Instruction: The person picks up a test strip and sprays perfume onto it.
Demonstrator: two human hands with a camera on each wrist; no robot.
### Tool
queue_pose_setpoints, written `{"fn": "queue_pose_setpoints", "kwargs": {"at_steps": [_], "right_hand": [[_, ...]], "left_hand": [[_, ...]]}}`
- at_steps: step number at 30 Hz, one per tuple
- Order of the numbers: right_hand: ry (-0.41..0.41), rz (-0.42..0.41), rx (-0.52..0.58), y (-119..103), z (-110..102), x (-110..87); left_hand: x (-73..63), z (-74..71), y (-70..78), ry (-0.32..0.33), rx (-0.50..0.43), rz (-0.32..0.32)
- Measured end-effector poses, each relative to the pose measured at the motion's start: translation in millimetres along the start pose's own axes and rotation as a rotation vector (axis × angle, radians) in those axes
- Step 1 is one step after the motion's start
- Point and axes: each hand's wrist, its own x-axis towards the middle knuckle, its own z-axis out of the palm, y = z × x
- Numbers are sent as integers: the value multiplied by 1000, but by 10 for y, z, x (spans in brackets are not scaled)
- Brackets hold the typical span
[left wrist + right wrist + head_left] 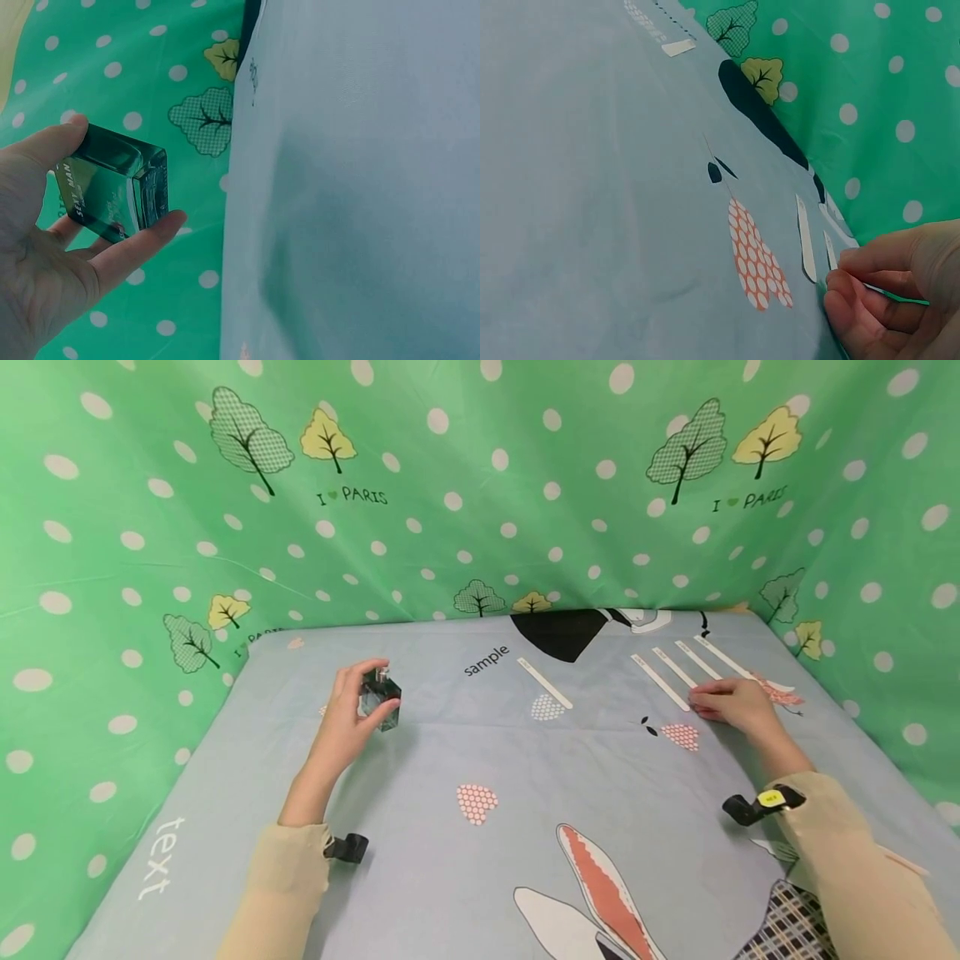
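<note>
Left hand up near the far left of the table, thumb and fingers curled round a small dark glass bottle. Right hand low on the far right, fingers bent, pinching the near end of a white paper strip beside more strips

The bottle sits at the table's left side. Four paper strips lie side by side at the far right. A single strip lies between them.

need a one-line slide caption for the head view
Left hand holds a dark glass bottle while right hand pinches a white paper strip on the printed cloth.
</note>
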Motion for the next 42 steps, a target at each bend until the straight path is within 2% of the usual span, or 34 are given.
{"fn": "queue_pose_setpoints", "kwargs": {"at_steps": [7,13,25,34,42], "right_hand": [[-32,-30,3,-151,125,-26],[-38,-41,9,-285,309,-40],[-63,-122,60,-671,700,29],[-87,-134,128,-825,986,102],[-153,-127,250,-877,1186,152]], "left_hand": [[-32,-7,-10,1,9,12],[-56,-17,4,-4,13,23],[-59,-21,-5,2,2,30],[-68,-42,-7,9,9,34],[-70,-57,-19,15,5,25]]}}
